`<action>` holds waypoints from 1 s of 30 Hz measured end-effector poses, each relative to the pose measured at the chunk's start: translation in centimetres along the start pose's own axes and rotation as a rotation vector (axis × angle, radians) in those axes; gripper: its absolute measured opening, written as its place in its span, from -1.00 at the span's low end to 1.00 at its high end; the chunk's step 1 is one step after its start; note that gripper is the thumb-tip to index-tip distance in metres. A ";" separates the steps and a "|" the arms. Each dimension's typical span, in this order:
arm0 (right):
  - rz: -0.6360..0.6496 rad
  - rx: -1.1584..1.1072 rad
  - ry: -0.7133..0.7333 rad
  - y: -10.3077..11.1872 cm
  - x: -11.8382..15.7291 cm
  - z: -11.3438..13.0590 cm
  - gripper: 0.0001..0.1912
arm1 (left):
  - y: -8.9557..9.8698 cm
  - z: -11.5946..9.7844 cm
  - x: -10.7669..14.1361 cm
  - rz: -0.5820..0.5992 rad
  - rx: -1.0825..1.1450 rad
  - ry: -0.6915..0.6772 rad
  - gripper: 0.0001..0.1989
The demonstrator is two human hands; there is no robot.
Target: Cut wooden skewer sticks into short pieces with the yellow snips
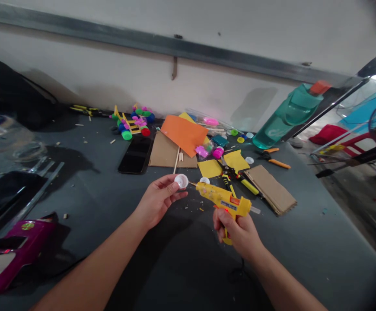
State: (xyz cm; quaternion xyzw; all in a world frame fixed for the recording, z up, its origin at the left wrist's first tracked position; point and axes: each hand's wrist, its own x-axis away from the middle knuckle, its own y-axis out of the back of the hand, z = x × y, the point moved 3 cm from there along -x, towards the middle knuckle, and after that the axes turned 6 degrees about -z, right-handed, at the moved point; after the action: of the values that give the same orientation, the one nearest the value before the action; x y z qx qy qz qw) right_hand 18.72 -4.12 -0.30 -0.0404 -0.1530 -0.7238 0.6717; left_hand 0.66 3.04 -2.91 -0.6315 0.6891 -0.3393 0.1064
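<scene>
Yellow glue gun point(222, 198), round plastic cap point(182, 181)

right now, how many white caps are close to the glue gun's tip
2: one white cap held by the left hand, a second cap on the table behind the yellow glue gun in the right hand. More may be hidden.

No wording is showing legibly: a small label point(228, 205) is bearing blurred print on the yellow glue gun point(214, 193) right of centre, a pale curved logo point(276, 131) is marking the teal bottle point(293, 113) at upper right, and a green emblem point(27, 226) is sitting on the magenta device point(19, 246) at lower left.
</scene>
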 end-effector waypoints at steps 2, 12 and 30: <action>0.004 -0.005 -0.011 -0.1 0.1 0.1 -0.51 | 0.0 0.0 0.0 0.000 -0.001 0.001 -0.83; 0.028 0.014 -0.030 -0.2 0.3 -0.1 -0.53 | 0.0 -0.1 -0.2 -0.017 0.017 -0.002 -0.81; 0.032 -0.006 0.002 -0.2 0.1 -0.1 -0.54 | 0.1 0.1 -0.2 -0.004 0.013 -0.010 -0.81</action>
State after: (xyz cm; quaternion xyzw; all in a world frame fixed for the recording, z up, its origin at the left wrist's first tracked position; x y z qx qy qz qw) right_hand 18.50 -4.21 -0.42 -0.0441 -0.1495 -0.7134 0.6832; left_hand 0.66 3.23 -3.14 -0.6339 0.6849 -0.3410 0.1131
